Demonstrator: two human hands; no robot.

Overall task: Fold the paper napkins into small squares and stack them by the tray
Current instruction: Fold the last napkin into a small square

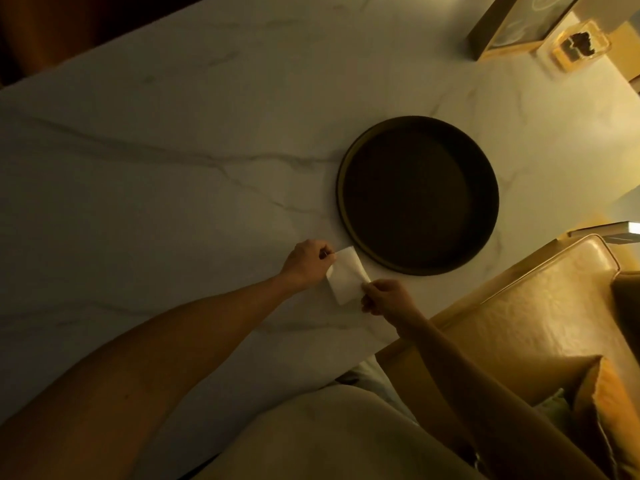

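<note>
Both hands are on the napkin [346,280] as I read it: my right hand [384,296] pinches its near-right corner, my left hand [308,259] pinches the far-left edge, fingers curled tight on the paper. It lies on the marble table [173,188], already folded to a small white oblong, just beside the near rim of the round dark tray [341,188] but not touching it. I judge it feather-light, limp and easy to tear — best held at corners, creased flat against the stone. Left of the tray the tabletop runs wide; the padded chair [519,323] crowds my right elbow, and a boxed item [512,29] sits far off.
</note>
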